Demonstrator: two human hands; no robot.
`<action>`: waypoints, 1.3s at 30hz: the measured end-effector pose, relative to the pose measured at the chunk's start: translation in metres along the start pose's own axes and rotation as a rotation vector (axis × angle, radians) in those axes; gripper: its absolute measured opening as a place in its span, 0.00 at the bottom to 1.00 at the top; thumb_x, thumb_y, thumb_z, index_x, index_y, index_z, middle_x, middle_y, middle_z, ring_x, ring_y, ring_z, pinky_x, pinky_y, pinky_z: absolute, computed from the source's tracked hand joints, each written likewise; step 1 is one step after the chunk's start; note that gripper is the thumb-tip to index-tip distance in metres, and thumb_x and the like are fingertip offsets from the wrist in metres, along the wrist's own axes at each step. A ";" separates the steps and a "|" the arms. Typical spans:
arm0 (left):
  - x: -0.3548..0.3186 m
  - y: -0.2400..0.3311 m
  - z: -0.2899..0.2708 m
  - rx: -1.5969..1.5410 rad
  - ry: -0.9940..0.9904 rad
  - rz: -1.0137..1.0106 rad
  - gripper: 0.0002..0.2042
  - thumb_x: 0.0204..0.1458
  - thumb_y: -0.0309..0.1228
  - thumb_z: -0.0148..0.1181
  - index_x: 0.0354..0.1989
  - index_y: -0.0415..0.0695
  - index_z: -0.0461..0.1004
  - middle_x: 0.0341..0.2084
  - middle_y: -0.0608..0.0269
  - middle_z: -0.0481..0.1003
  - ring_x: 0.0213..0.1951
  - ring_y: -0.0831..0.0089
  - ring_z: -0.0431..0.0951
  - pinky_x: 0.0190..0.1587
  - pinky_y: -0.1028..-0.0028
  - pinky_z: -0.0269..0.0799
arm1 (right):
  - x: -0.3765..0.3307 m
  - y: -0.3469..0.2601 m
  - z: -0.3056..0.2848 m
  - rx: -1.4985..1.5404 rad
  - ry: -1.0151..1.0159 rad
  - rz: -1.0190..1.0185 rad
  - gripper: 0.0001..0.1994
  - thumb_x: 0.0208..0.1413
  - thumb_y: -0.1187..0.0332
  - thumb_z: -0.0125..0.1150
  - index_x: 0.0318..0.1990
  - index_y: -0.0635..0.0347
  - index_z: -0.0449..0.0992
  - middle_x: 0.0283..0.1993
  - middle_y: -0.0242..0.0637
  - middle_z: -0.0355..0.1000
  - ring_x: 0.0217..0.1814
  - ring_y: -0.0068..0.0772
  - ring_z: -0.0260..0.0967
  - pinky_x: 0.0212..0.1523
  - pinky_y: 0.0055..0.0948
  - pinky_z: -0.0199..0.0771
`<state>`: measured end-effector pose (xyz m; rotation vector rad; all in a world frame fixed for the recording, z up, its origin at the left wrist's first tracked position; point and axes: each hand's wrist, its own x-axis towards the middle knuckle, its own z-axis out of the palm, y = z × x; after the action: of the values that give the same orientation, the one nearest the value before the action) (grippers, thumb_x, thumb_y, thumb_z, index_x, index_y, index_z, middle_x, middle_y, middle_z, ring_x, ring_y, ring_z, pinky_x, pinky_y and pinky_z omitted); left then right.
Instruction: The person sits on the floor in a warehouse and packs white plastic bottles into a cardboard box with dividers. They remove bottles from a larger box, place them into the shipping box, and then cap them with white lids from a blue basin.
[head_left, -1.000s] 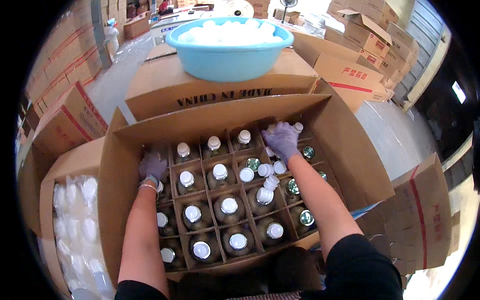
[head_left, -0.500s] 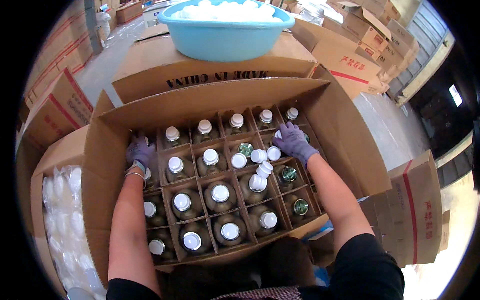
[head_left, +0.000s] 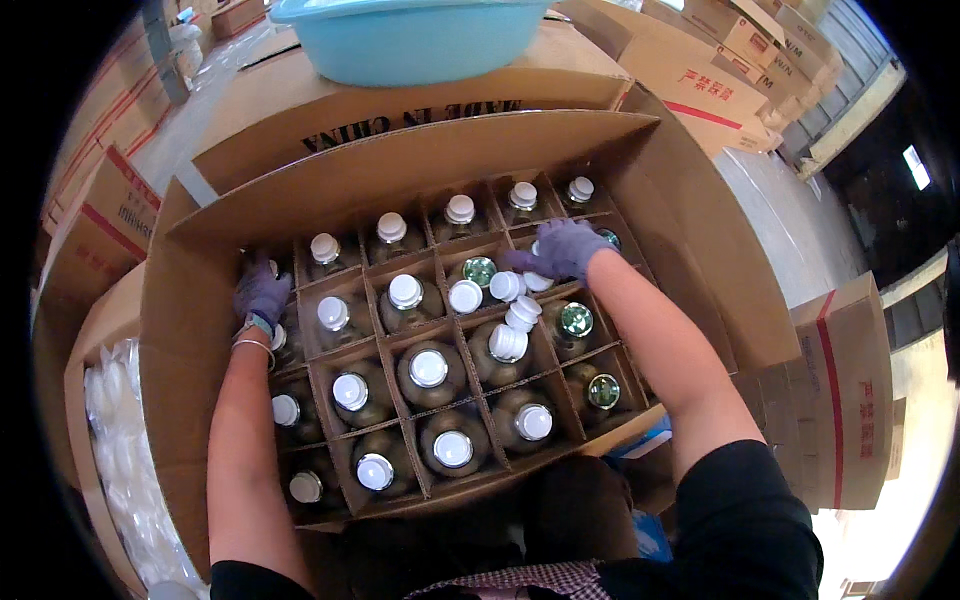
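Observation:
A divided carton point(head_left: 400, 150) holds several clear glass bottles, most with white caps point(head_left: 404, 291). My left hand point(head_left: 262, 297), in a purple glove, is closed around the top of a bottle point(head_left: 274, 268) in the far left compartment. My right hand point(head_left: 570, 250), gloved the same way, hovers over a bottle in the second row from the back, thumb stretched left and apart from the fingers. A white cap shows partly beneath it. Loose white caps point(head_left: 522, 314) lie among the bottles just to its left. An uncapped bottle with a green-tinted mouth point(head_left: 479, 271) stands beside them.
Behind the carton, a light blue basin point(head_left: 410, 45) rests on another closed carton point(head_left: 420, 110). At the left, an open carton holds plastic-wrapped white items point(head_left: 125, 450). More cardboard boxes point(head_left: 700, 90) are stacked at the back right, and a red-striped box point(head_left: 840, 400) stands at the right.
My right hand has shifted slightly left, and its thumb now reaches out to the left. The left hand remains at the same bottle. The whole view has shifted a little.

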<state>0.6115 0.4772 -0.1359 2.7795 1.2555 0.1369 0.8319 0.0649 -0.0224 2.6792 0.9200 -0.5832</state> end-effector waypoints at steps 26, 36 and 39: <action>0.003 0.000 0.004 0.003 0.004 0.018 0.35 0.49 0.48 0.60 0.67 0.56 0.57 0.65 0.43 0.62 0.57 0.44 0.72 0.56 0.50 0.72 | 0.000 0.104 0.068 0.222 0.711 0.306 0.23 0.55 0.54 0.62 0.50 0.62 0.68 0.53 0.52 0.67 0.53 0.57 0.70 0.53 0.48 0.73; 0.007 -0.012 0.010 0.065 0.035 0.034 0.35 0.50 0.49 0.59 0.67 0.56 0.56 0.66 0.46 0.62 0.59 0.45 0.71 0.58 0.51 0.71 | 0.056 0.117 0.077 -0.071 0.309 -0.002 0.30 0.63 0.43 0.44 0.61 0.57 0.70 0.68 0.51 0.61 0.66 0.58 0.62 0.64 0.50 0.64; 0.007 -0.010 0.012 0.085 0.074 0.008 0.37 0.50 0.49 0.59 0.69 0.56 0.54 0.66 0.45 0.62 0.60 0.46 0.71 0.59 0.53 0.71 | 0.021 0.084 0.069 0.104 0.516 0.284 0.25 0.60 0.47 0.51 0.55 0.56 0.73 0.63 0.46 0.66 0.63 0.53 0.64 0.59 0.51 0.67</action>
<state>0.6099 0.4889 -0.1488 2.8766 1.2963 0.1927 0.8794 -0.0131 -0.0844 3.0403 0.6032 0.1360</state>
